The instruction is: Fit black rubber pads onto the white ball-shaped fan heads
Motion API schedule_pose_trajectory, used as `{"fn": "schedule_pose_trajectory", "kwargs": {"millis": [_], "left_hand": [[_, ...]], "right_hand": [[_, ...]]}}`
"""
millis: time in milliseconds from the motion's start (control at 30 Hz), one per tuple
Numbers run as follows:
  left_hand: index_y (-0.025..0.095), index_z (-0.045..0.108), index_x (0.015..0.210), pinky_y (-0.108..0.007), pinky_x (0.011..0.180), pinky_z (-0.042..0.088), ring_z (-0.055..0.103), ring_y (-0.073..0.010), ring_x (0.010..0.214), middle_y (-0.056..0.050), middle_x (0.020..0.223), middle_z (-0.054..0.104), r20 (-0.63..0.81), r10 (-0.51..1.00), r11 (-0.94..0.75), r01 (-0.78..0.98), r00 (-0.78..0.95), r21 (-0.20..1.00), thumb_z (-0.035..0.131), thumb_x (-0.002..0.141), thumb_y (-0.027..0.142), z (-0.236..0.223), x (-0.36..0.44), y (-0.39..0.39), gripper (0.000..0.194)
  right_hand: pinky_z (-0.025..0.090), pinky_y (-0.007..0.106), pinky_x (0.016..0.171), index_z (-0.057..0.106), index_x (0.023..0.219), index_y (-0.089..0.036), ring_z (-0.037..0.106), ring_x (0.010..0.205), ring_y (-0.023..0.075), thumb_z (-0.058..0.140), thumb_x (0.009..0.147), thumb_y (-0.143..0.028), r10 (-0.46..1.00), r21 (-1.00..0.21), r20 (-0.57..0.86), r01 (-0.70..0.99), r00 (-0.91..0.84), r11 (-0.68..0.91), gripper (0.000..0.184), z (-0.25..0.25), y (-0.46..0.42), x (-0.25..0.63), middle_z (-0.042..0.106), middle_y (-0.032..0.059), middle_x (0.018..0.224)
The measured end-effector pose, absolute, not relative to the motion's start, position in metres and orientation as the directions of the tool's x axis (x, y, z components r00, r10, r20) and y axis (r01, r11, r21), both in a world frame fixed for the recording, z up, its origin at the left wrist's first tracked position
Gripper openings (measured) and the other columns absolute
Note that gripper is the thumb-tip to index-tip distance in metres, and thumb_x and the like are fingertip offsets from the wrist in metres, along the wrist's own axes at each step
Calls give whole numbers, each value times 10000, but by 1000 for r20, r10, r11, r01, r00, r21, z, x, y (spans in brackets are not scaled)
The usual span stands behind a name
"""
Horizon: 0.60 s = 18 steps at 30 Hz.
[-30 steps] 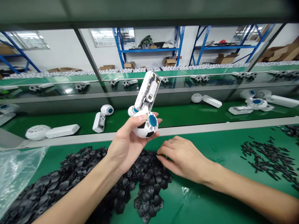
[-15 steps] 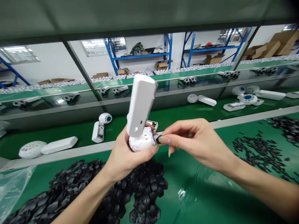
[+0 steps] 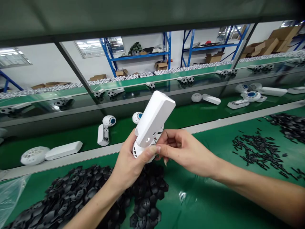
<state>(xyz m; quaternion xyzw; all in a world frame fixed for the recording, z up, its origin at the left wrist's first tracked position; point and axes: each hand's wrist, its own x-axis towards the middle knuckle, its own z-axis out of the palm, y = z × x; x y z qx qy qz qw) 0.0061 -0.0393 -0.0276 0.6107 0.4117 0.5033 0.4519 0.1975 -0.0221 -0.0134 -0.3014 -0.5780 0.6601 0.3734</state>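
My left hand (image 3: 128, 162) is wrapped round the round ball-shaped head of a white handheld fan (image 3: 152, 122), whose flat handle points up and to the right. My right hand (image 3: 184, 151) is closed in a pinch against the right side of that head, fingertips pressed to it; what the pinch holds is hidden. Below both hands lies a big pile of small black plastic pieces (image 3: 78, 197) on the green bench mat.
A green conveyor belt (image 3: 186, 116) behind the bench carries more white fans (image 3: 51, 152) and open fan units (image 3: 105, 128). A second heap of thin black parts (image 3: 262, 148) lies at the right. A clear plastic bag (image 3: 9, 197) sits at the far left. Blue shelving stands behind.
My right hand rose from the black pile with a small black piece and now presses against the fan head. My left hand turned the fan, so its closed back faces me.
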Motion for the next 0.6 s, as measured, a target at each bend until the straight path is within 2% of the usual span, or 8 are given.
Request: {"fn": "schedule_pose_trajectory", "kwargs": {"millis": [67,167,433,600], "left_hand": [[163,670,1207,-229,585,604,665,-145,684,-62,955,713,249,957,-257,37,149,966,747,881,734,-30,7,-40,662],[152,658,1212,-242,560,592,662,-152,650,-59,923,688,255,957,-257,2,137,966,672,887,808,-36,7,-41,732],[164,667,1219,-282,583,565,681,-200,693,-71,922,683,269,951,-272,-3,151,962,628,903,823,-37,6,-46,732],[167,711,1112,-279,625,523,641,-199,754,-68,908,666,311,944,-325,135,112,936,615,871,869,-31,7,-47,748]], "right_hand": [[516,209,634,650,796,-157,618,638,116,957,791,-418,840,-982,31,-172,-541,-74,403,-14,-23,195,688,4,721],[521,207,628,644,791,-156,615,627,112,966,782,-420,835,-978,19,-185,-550,-99,416,-13,-23,194,688,5,714],[546,224,635,621,747,-171,614,632,118,999,732,-422,835,-975,-13,-180,-551,-134,453,-8,-26,194,678,-4,714],[569,231,628,629,728,-175,624,638,126,1008,710,-441,837,-977,-22,-167,-547,-135,463,-5,-28,195,670,-9,713]]}}
